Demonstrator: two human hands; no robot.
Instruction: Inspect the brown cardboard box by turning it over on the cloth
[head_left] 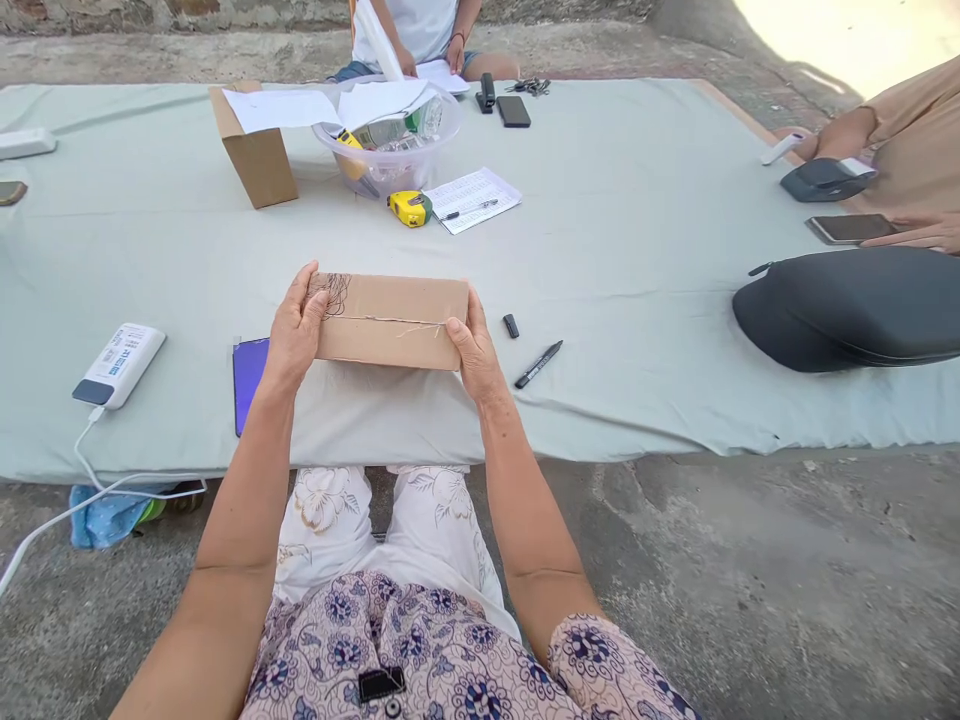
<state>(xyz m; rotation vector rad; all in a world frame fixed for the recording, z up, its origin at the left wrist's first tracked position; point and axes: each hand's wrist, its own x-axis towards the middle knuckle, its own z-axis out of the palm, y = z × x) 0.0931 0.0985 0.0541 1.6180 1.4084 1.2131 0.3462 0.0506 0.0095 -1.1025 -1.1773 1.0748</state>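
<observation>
A brown cardboard box is held between my two hands over the near part of the table. My left hand grips its left end, thumb on top, beside a patch of dark scribbled lines. On the right end, my right hand is closed with its thumb over the upper face. A seam runs lengthwise along the box, with a frayed bit near my right thumb. To the right lie an uncapped black marker and its cap. A purple flat item lies partly behind my left wrist.
A power bank with a white cable lies at left. Farther back are an upright cardboard box, a plastic basin, a tape measure and a paper with a pen. A black case stands right. Two people sit around the table.
</observation>
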